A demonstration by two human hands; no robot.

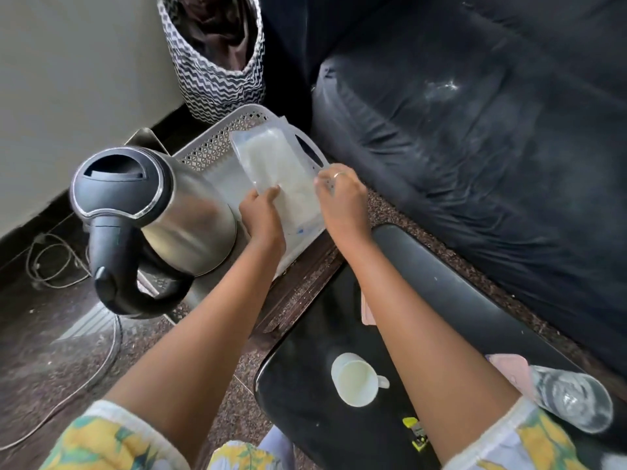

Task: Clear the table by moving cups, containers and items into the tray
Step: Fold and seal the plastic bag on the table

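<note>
Head view: clear container (276,171) held tilted over the tray (217,149), left hand (263,215) pinching its near corner, right hand (342,198) gripping its side edge, likely two-handed to steady it. Mug (356,379) and glass (573,398) wait on the bench (305,401) behind both hands.

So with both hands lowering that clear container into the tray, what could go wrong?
The clear container sits tilted over the white tray, so it might slip from the left hand or right hand. The kettle stands close by the left arm and could get knocked. The glass lies at the black table's edge and may roll off.
</note>
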